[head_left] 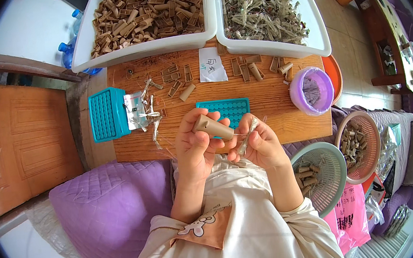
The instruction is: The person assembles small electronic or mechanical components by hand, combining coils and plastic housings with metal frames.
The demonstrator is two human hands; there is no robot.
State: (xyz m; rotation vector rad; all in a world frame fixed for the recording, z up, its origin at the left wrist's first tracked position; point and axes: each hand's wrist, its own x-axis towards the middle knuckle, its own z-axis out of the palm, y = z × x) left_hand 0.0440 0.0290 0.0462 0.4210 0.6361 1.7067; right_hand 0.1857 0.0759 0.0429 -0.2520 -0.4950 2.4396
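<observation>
Orange-brown wooden table (273, 94) | brown tubular plastic casing (214, 128): gripped in left hand (196, 142), over table's near edge | clear-wrapped slender bundle (246, 139): pinched in right hand (263, 145), beside casing, thin strand (239, 134) between

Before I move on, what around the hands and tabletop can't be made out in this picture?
All in the head view:
- Brown piece: its inside; the outer wall hides it.
- Left hand: parts of its fingers, behind the brown piece.
- Clear bundle: its individual parts, too small and partly covered by the right hand.
- Teal tray: its near part, behind the hands.
- Left white bin: its far end, cut off by the top edge.
</observation>
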